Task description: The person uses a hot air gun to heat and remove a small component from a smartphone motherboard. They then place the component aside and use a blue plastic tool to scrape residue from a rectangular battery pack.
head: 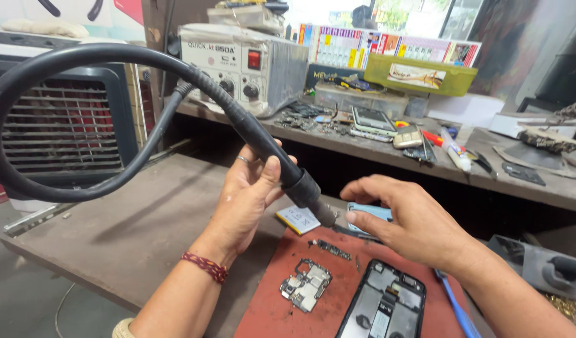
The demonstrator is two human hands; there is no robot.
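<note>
At centre frame the left hand (247, 194) is closed round the black hot-air wand with its thick hose (263, 147), nozzle down; the right hand (404, 219), fingers loosely spread, rests on a pale-blue phone piece (370, 211). The opened black phone frame (382, 303) and bare circuit board (306, 286) already lie apart on the red-brown mat (269, 307), low in frame near the table (131, 219) edge; open room lies left.

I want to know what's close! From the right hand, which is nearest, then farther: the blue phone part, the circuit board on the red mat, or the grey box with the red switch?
1. Blue phone part, under the right hand.
2. Circuit board, lower left on the red mat.
3. Grey box, far back left on the shelf.
</note>
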